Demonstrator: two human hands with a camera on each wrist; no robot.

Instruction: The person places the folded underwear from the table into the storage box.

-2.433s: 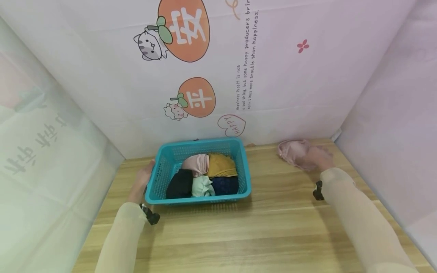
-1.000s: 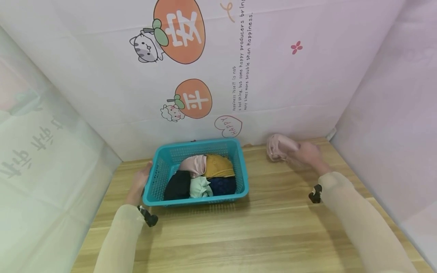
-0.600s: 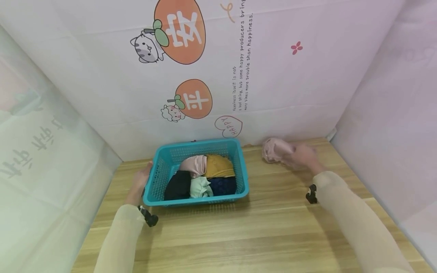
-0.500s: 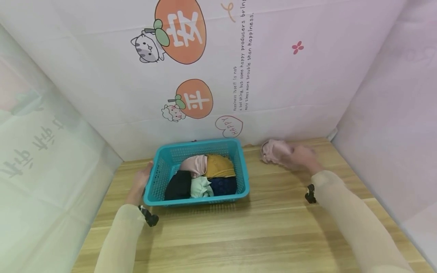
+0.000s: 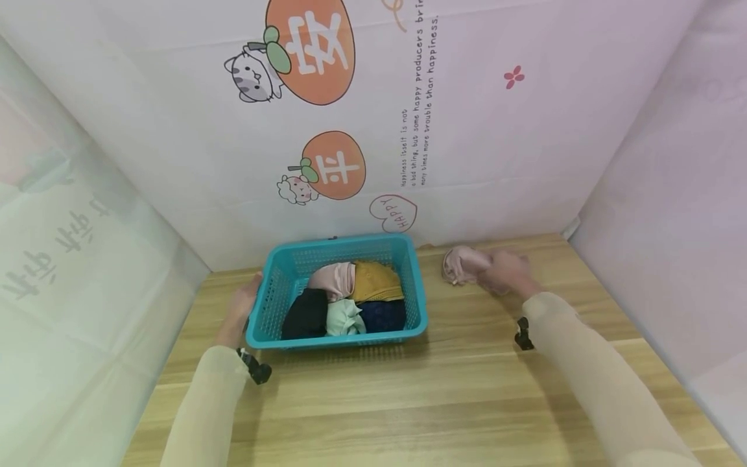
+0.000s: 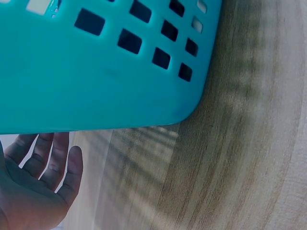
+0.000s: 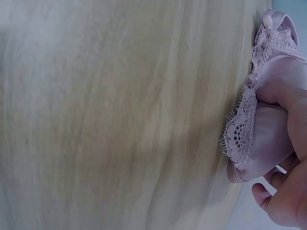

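Observation:
In the head view my right hand grips a pink bra with lace trim, near the back wall and right of the basket. The right wrist view shows the thumb pressing into the satin cup while the other fingers are underneath, partly hidden. My left hand is at the left side of a turquoise plastic basket. In the left wrist view its fingers extend loosely, with their tips hidden behind the basket's edge. Folded cup-shaped garments in pink, mustard, black, mint and navy lie in the basket.
The basket stands on a wood-grain table close to the printed back sheet. White sheets also hang at the left and right. A black wrist camera is strapped to the right sleeve.
My right hand has moved left with the pink bra, closer to the basket, and the bra looks more bunched together. The left hand and the basket have stayed in place.

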